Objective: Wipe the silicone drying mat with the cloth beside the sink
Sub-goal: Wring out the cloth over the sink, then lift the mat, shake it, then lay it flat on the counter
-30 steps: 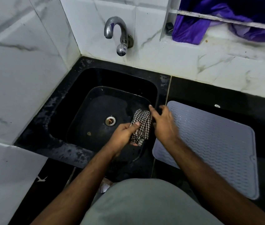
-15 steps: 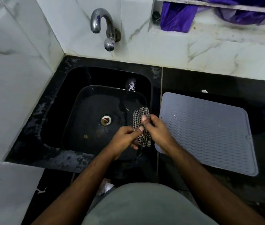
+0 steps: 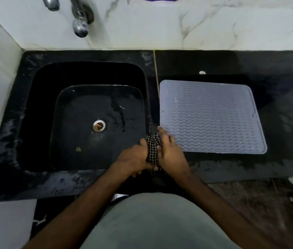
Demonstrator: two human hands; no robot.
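Gleaming wet, black counter holds sink beside grey mat.

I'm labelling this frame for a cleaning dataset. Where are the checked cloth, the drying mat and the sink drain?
checked cloth (image 3: 153, 147): head view, bunched middle between the hands.
drying mat (image 3: 212, 115): head view, ribbed centre.
sink drain (image 3: 99, 125): head view, metal ring.

No text, label, brand, number or sign can be read anywhere in the view.
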